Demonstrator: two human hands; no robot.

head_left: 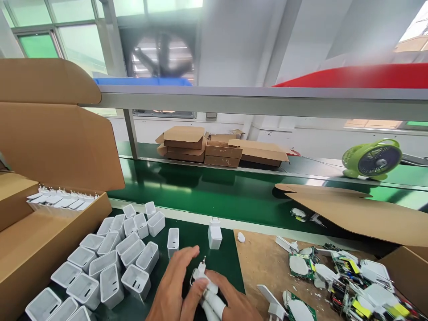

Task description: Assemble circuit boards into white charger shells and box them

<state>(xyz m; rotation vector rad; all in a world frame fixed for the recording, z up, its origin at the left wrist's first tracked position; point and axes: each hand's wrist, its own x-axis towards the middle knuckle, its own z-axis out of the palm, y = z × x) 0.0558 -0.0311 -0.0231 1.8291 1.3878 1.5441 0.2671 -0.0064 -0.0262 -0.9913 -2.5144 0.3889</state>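
Low in the middle, my left hand (175, 283) has its thumb pressed on a white plug part (202, 272) with a metal pin, its index finger stretched out beyond. My right hand (232, 298) grips the same part from the other side. White rounded shapes (214, 305) below it look like covered fingertips, though I cannot tell for sure. A single white charger case (173, 240) stands just beyond my left hand. Farther right stands a case with a white plug top (215, 234). Many open white cases (110, 263) crowd together to the left.
At the left, an open cardboard box (63, 240) holds rows of white pieces (63, 199). On the right, circuit boards (301, 265) and white parts are heaped on a brown board (254, 263). Behind run a green belt (200, 191), stacked cartons (222, 151) and a green fan (372, 158).
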